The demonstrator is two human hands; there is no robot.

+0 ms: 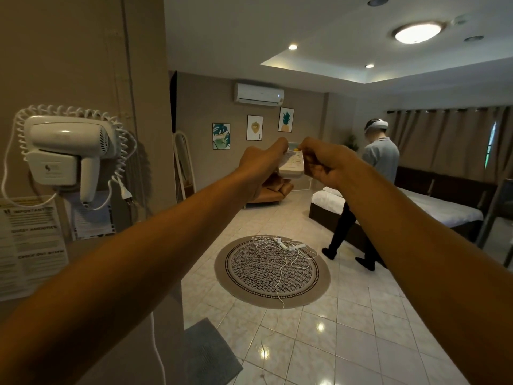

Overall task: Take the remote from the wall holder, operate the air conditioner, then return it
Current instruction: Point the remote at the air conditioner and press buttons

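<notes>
Both my arms reach out in front of me. A white remote [292, 165] with pale buttons is held between my two hands at arm's length, its far end aimed up the room. My left hand [262, 166] grips its left side from below. My right hand [323, 165] grips its right side, with the thumb near a yellow button at the top. The white air conditioner [259, 93] hangs high on the far wall, above and slightly left of the remote, a small blue light showing on its right part. No wall holder for the remote is in view.
A wall-mounted hair dryer [66, 151] with coiled cord hangs on the near left wall above printed notices [30, 245]. A round rug [272, 269] with a power strip and tangled cable lies on the tiled floor. A person [369, 190] stands by the bed [416, 207]. An orange sofa [273, 191] sits beyond.
</notes>
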